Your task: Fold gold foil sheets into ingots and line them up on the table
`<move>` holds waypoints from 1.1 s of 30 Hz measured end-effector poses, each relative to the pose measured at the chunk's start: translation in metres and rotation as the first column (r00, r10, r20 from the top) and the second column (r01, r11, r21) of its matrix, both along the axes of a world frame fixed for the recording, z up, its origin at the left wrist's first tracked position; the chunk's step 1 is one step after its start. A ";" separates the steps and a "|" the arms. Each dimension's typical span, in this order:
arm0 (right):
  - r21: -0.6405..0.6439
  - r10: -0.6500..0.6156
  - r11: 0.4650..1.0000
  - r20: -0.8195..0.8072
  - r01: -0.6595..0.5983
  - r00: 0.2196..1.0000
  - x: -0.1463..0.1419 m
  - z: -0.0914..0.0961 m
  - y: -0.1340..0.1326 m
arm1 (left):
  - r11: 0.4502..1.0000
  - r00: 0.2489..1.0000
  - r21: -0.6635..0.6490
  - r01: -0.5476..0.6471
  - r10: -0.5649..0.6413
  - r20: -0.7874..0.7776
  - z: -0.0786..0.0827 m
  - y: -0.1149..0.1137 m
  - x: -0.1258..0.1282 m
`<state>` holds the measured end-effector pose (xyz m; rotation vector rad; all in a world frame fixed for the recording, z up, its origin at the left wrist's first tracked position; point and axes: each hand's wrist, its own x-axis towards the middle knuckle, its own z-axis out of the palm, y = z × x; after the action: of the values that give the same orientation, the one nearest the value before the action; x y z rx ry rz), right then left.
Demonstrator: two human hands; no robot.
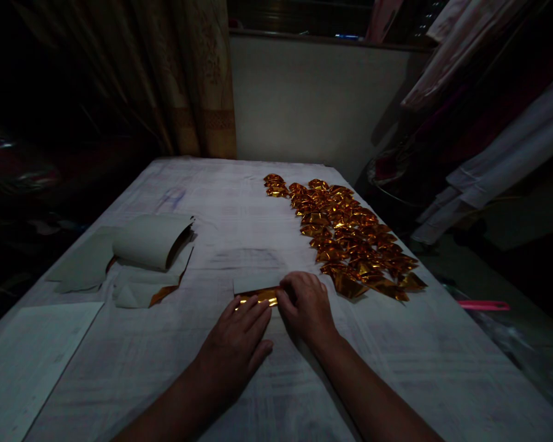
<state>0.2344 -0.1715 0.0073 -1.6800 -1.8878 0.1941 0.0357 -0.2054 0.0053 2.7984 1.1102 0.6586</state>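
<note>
Taking the foil sheet (257, 285) as my clock's centre, a white paper (32, 356) lies nearest, towards 8 o'clock on the cloth-covered desk (239, 212); I have the left hand (235, 337) laid flat, its grip unclosed, fingers slightly spread over the sheet's near side; the right hand (309, 307) is at the sheet's 3 o'clock end, fingers curled and thumb against it, but whether that grip pinches or merely presses I cannot tell; the sheet rests on the desk under the fingertips, gold nearest, pale backing beyond; my worry is a crooked crease, should the left fingers slip on slick foil while the right pulls; a hard tug might also tear it; farther off, at 10 o'clock, curled pale-backed sheets (150, 239) could skid if bumped; at 2 o'clock the gold folded pieces (350, 235) lie just past the right hand, where a careless knuckle might flatten or scatter the closest; at 11 o'clock hangs a curtain (203, 73).
</note>
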 end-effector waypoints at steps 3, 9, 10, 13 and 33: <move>0.001 -0.010 1.000 0.008 0.010 1.000 0.000 -0.001 0.000 | 1.000 1.000 -0.005 0.001 -0.001 -0.003 0.001 0.000 0.000; 0.003 -0.009 1.000 -0.007 0.009 1.000 0.001 -0.002 0.000 | 1.000 1.000 0.025 -0.017 0.017 -0.018 -0.001 0.000 0.000; 0.004 -0.006 1.000 -0.006 0.006 1.000 0.001 -0.002 0.000 | 0.999 1.000 0.034 -0.014 0.015 -0.016 -0.001 0.000 0.000; 0.002 0.013 1.000 0.004 -0.013 1.000 0.002 -0.001 0.000 | 0.998 1.000 0.068 -0.005 0.007 -0.022 0.000 0.000 0.000; -0.002 0.021 1.000 0.057 -0.020 0.998 -0.004 -0.001 -0.001 | 0.997 0.997 0.066 -0.044 0.048 -0.058 -0.006 0.001 0.000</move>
<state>0.2308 -0.1721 0.0066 -1.6845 -1.9479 0.1575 0.0360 -0.2039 -0.0004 2.8724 1.1879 0.6307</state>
